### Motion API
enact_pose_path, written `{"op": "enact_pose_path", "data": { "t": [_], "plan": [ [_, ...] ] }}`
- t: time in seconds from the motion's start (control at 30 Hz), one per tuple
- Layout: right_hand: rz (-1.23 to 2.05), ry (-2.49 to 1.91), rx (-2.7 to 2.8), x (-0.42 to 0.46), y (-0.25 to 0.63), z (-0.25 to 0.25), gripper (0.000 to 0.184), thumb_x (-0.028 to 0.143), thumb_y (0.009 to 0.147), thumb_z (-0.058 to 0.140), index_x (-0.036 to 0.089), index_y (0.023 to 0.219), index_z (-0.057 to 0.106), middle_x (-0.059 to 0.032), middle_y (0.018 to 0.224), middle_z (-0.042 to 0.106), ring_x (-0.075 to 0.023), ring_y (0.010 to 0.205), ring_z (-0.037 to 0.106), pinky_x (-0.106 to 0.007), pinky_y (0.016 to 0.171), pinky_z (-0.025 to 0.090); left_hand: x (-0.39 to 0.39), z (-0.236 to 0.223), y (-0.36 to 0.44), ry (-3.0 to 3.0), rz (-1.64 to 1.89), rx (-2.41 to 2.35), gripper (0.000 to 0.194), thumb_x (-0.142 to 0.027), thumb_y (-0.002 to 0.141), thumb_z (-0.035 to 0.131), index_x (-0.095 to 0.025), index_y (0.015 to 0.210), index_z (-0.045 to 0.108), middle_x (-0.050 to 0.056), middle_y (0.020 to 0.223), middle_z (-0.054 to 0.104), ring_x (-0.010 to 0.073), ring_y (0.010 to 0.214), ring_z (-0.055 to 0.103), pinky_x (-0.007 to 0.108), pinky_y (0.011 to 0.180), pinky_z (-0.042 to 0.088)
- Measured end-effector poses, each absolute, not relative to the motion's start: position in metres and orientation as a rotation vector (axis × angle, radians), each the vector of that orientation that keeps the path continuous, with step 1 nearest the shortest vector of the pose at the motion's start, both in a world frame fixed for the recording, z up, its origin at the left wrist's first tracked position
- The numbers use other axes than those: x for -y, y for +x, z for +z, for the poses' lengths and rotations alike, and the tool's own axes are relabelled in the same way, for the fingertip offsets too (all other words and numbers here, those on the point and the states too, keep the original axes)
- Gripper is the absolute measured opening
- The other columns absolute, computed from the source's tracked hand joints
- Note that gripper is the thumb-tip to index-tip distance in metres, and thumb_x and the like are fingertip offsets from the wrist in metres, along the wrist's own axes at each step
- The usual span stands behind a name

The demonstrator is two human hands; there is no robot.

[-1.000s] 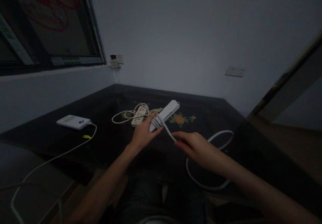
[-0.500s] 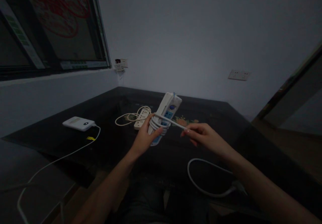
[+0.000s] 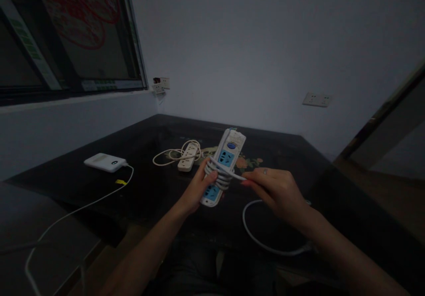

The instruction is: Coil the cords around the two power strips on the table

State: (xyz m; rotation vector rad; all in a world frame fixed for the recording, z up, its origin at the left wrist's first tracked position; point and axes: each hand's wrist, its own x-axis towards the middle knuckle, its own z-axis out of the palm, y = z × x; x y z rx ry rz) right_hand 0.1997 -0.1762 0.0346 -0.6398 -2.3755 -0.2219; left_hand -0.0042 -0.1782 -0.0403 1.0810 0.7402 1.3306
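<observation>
Left hand clamped round power strip, held above tabletop; right hand pinching its white cord, stretched straight between hands; several turns wound about strip's middle; loop beyond right hand unwound, far end too dim to tell
</observation>
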Motion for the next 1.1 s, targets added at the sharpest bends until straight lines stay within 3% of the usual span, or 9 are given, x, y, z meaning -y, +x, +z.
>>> {"op": "enact_pose_path", "data": {
  "t": [0.37, 0.67, 0.87, 1.1],
  "plan": [
    [-0.131, -0.658, 2.379, 0.165, 0.216, 0.028, 0.03, 0.032, 0.096, 0.043, 0.017, 0.089, 0.067, -0.0045, 0.075, 0.072, -0.0135, 0.065, 0.067, -0.021, 0.058, 0.046, 0.179, -0.045, -0.003, 1.086, 1.341, -0.756, 0.057, -0.043, 0.075, 0.07, -0.023, 0.119, 0.04, 0.003, 0.097, 0.059, 0.0126, 0.061, 0.06, 0.028, 0.054, 0.054],
    [-0.416, -0.41, 2.397, 0.182, 0.211, 0.037, 0.028, 0.025, 0.097, 0.043, 0.012, 0.087, 0.066, 0.0001, 0.056, 0.059, -0.0085, 0.047, 0.051, -0.022, 0.048, 0.034, 0.18, -0.044, 0.0, 1.072, 1.362, -0.695, 0.063, -0.043, 0.074, 0.07, -0.022, 0.125, 0.041, 0.009, 0.109, 0.061, 0.0148, 0.065, 0.062, 0.027, 0.054, 0.053],
    [-0.655, -0.317, 2.353, 0.203, 0.2, 0.038, 0.024, 0.02, 0.095, 0.047, 0.014, 0.08, 0.065, 0.0019, 0.054, 0.057, -0.0088, 0.047, 0.048, -0.024, 0.047, 0.032, 0.176, -0.048, 0.006, 1.116, 1.451, -0.693, 0.058, -0.041, 0.073, 0.072, -0.019, 0.121, 0.048, 0.007, 0.107, 0.064, 0.0202, 0.086, 0.064, 0.027, 0.069, 0.052],
    [-0.605, -0.438, 2.302, 0.195, 0.209, 0.031, 0.027, 0.021, 0.095, 0.047, 0.011, 0.08, 0.067, 0.0008, 0.053, 0.057, -0.009, 0.048, 0.052, -0.022, 0.047, 0.036, 0.186, -0.045, 0.006, 1.011, 1.359, -0.565, 0.058, -0.047, 0.076, 0.068, -0.018, 0.121, 0.045, 0.009, 0.092, 0.066, 0.0164, 0.057, 0.063, 0.026, 0.048, 0.05]
  ]
}}
